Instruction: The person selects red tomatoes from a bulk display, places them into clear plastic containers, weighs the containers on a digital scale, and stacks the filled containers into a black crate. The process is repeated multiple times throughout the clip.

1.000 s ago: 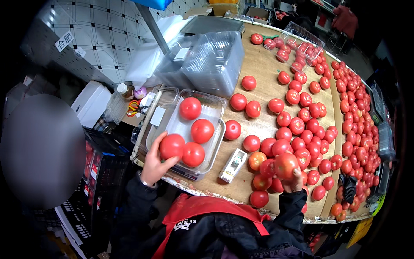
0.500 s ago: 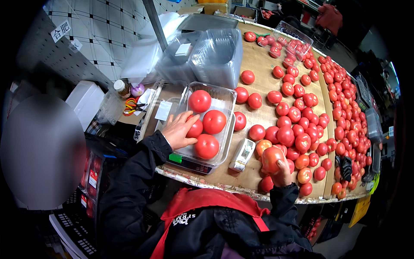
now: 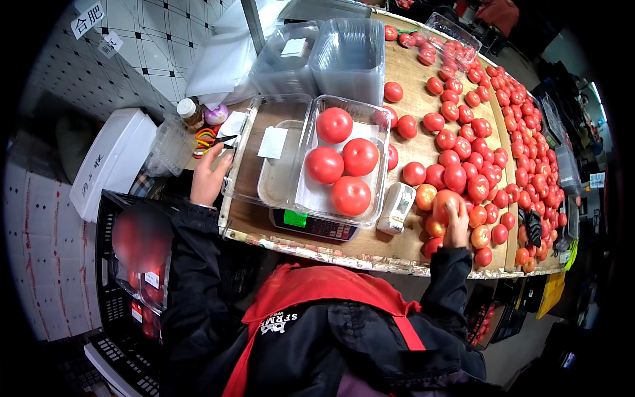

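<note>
L hand (image 3: 210, 177) rests w/ fingers loose, apart, on open clamshell lid (image 3: 264, 149) left of scale (image 3: 314, 225). R hand (image 3: 455, 221) clamped on tomato (image 3: 444, 202), right of scale.

My left hand (image 3: 210, 177) touches the clear plastic clamshell tray's (image 3: 264, 112) lid edge; my right hand (image 3: 456, 221) grips a round red tomato (image 3: 444, 200).

- An open clear plastic clamshell box (image 3: 344, 165) sits on the scale, its lid (image 3: 264, 149) folded left with a white rectangular label (image 3: 272, 142) on it.
- The scale's green-lit screen (image 3: 295, 218) faces the desk's near edge.
- Stacked clear empty boxes (image 3: 347, 56) stand behind it.
- Two white signs (image 3: 89, 16) hang on the tiled wall, upper left.
</note>
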